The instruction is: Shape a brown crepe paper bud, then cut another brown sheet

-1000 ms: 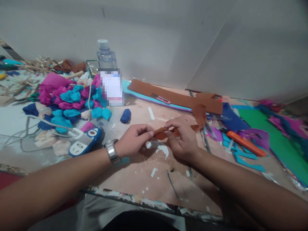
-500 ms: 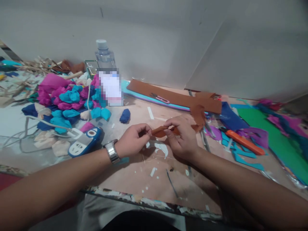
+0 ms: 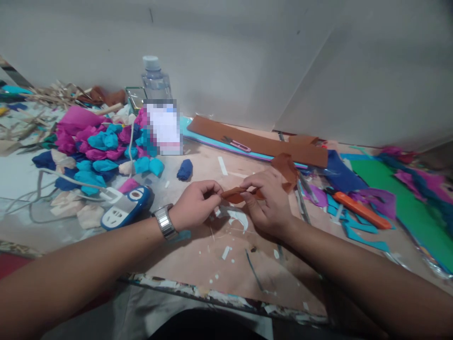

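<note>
Between my two hands stretches a twisted strip of brown crepe paper (image 3: 233, 194), just above the table. My left hand (image 3: 200, 200), with a metal watch (image 3: 165, 222) at its wrist, pinches the strip's left end between thumb and fingertips. Thumb and fingers of my right hand (image 3: 267, 203) are closed on the strip farther along. Its loose, wider part (image 3: 286, 170) spreads out behind my right hand. Below the strip, a white smear (image 3: 239, 218) marks the tabletop. A small dark blue paper bundle (image 3: 184, 170) lies beyond my left hand.
Crumpled pink, blue and cream paper pieces (image 3: 102, 141) heap at the left, near a power strip (image 3: 125, 208), a water bottle (image 3: 155, 80) and a blurred-out upright rectangle (image 3: 164, 130). Thread snips (image 3: 236, 144) lie on a folded brown sheet (image 3: 276, 146). An orange cutter (image 3: 361, 210) lies right.
The loose brown part behind my right hand has swung a little to the left. Both hands keep their hold in nearly the same place.
</note>
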Tool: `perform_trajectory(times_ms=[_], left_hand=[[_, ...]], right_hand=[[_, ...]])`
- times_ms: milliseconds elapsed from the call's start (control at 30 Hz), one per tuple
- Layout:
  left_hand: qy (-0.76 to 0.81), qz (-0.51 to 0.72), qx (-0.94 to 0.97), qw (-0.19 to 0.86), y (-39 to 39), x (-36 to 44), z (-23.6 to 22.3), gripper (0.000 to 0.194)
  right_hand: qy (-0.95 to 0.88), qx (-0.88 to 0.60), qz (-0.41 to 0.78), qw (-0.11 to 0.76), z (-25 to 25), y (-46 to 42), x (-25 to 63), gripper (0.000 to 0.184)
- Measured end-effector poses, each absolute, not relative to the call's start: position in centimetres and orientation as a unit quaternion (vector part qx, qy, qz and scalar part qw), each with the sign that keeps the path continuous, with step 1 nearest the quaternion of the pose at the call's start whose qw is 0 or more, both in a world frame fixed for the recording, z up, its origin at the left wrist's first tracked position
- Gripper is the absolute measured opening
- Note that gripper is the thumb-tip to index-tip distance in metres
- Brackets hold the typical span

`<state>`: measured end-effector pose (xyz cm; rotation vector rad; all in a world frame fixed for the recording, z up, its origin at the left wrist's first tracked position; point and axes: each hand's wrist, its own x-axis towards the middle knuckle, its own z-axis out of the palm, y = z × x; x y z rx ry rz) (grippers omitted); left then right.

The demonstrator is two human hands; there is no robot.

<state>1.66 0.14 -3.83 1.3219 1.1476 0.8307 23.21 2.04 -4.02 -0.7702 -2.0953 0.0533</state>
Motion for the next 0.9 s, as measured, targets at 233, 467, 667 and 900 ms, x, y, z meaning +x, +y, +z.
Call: perform_trajectory(times_ms=[233,467,667,900], left_hand=[[0.482,0.352,0.556,0.578,0.34,1.45,-3.93,0.016],[0.487,0.348,0.561,0.571,0.3,1.58,-4.01,0.013],[0.464,0.345,0.569,0.585,0.36,1.39,-4.13,0.019],[0.469,0.342,0.62,0.528,0.26,1.49,-4.03,0.016]], right_hand=[[-0.844,-0.302,0.025,0.442,-4.03,2.09,23.2,0.001],[-0.842,-0.297,0.024,0.449,-4.06,2.09,23.2,0.003],[-0.836,-0.312,0.02,0.451,-4.14,2.2,23.23,0.004],[-0.834,-0.319,0.02,0.45,-4.24,2.22,23.25,0.004]])
